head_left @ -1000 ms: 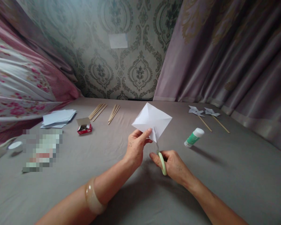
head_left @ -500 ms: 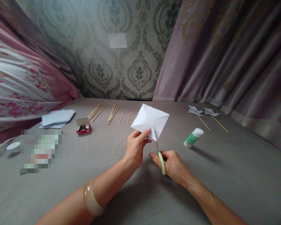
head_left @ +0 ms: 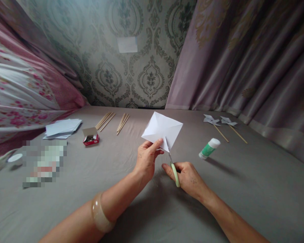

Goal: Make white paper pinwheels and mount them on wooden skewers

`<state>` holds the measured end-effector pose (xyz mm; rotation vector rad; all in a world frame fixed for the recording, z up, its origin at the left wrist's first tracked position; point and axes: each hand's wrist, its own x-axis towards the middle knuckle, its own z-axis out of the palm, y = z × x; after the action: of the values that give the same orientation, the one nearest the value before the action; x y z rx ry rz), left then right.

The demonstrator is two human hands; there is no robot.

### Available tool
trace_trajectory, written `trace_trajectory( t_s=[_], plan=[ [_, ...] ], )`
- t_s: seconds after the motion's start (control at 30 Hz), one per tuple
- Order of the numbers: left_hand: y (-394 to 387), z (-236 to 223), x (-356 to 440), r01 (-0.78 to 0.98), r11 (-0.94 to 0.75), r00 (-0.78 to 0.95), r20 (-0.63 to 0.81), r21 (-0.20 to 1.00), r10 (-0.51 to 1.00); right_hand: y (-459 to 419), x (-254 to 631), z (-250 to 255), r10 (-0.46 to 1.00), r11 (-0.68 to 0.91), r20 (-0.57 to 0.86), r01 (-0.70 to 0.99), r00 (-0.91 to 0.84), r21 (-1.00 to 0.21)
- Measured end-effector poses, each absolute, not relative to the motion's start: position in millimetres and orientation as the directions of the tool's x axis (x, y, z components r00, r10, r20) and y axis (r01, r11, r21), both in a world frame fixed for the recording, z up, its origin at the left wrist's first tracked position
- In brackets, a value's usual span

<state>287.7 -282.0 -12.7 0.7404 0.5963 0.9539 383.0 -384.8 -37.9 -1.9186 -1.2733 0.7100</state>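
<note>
My left hand (head_left: 148, 157) pinches a white square of paper (head_left: 164, 126) by its near edge, thumb on top. Crease lines run from the paper's corners toward its middle. A slit starts at the corner closest to me and runs inward. In my right hand (head_left: 186, 173) is a pair of scissors with pale green handles (head_left: 175, 175). The blades are at the slit in that near corner, partly hidden by the paper. Both hands and the paper are held above the grey cloth.
Left of the hands lie a stack of white paper (head_left: 62, 129), wooden sticks (head_left: 105, 120), more sticks (head_left: 123, 123) and an open red box (head_left: 91, 139) of small metal pieces. To the right are a green-and-white glue stick (head_left: 209, 149) and two paper pinwheels on sticks (head_left: 221, 135).
The scissors have shifted slightly back toward me along the slit, and less of the blades overlaps the paper. My left hand and the paper stay nearly still.
</note>
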Motion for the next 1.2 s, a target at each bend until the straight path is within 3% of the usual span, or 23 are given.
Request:
trace_trajectory(
  t_s=[0.73,0.93,1.2],
  plan=[
    [-276,-21,289,-0.470,0.349,0.444,-0.125,0.811,0.887,-385,384,-39,0.917,-0.282,-0.031,0.592,0.398,-0.755],
    [-266,-32,288,-0.461,0.305,0.457,-0.072,0.834,0.886,-385,385,-37,0.926,-0.363,-0.209,0.597,0.313,-0.715],
    [-242,-54,291,-0.474,0.375,0.386,-0.195,0.797,0.902,-394,388,-21,0.942,-0.313,-0.318,0.634,0.111,-0.707]
  ],
)
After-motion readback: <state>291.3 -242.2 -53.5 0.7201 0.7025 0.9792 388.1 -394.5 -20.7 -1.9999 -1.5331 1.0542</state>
